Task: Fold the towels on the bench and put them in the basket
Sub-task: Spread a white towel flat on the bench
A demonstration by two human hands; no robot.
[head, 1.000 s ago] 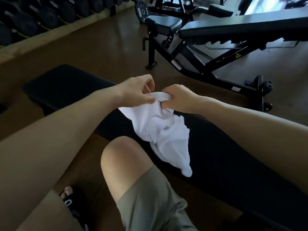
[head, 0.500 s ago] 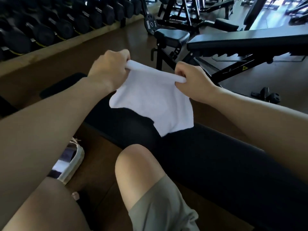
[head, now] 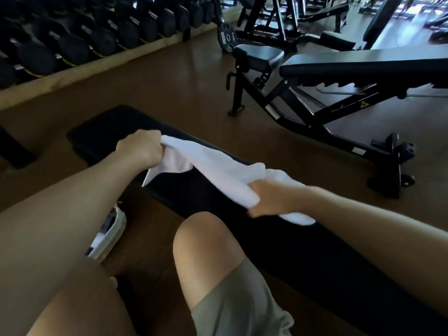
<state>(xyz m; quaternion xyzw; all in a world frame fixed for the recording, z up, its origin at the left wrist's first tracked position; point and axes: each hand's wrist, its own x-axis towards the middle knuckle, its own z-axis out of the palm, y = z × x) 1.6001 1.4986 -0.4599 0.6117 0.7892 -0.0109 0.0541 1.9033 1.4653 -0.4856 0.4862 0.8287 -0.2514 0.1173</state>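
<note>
Stretching a white towel (head: 218,175) above the black tabletop (head: 278,251), my left hand (head: 141,147) and right hand (head: 269,200) each pinch an end, keeping it taut for folding.

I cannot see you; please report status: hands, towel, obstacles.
Left hand and right hand each grip an end of the white towel. Towel stretched over the bench, not folded. No obstacle seen.

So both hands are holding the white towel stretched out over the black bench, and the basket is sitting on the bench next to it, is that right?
Not quite. The head view shows the left hand and right hand holding the white towel over the black bench, but the basket is on the floor beside the bench, by the person's left leg.
</note>
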